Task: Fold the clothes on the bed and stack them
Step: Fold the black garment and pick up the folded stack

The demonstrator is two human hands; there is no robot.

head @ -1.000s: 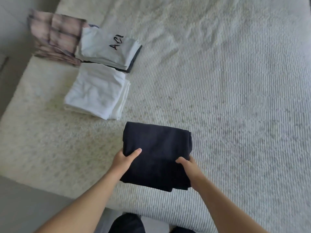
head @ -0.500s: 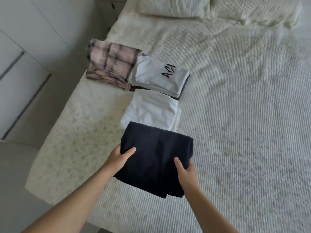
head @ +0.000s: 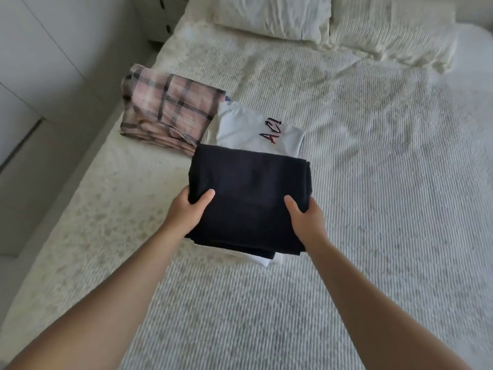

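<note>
Both hands grip the folded black knit garment (head: 250,198) by its side edges, thumbs on top: the left hand (head: 188,213) at 9 o'clock, the right hand (head: 306,221) at 3 o'clock. It lies over a folded white cloth (head: 266,260) whose corner peeks out at 6 o'clock, on the cream ribbed bedspread (head: 373,182). At 12 o'clock sits a folded white lettered T-shirt (head: 256,129), at 11 o'clock a folded pink plaid garment (head: 168,110).

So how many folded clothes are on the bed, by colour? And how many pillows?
Dark navy folded garment, held by the left hand and right hand: 1
Pink plaid folded garment: 1
Pale grey folded shirt with lettering: 1
White folded cloth, only a corner showing under the navy one: 1
White pillows: 2
Total: 6
</note>
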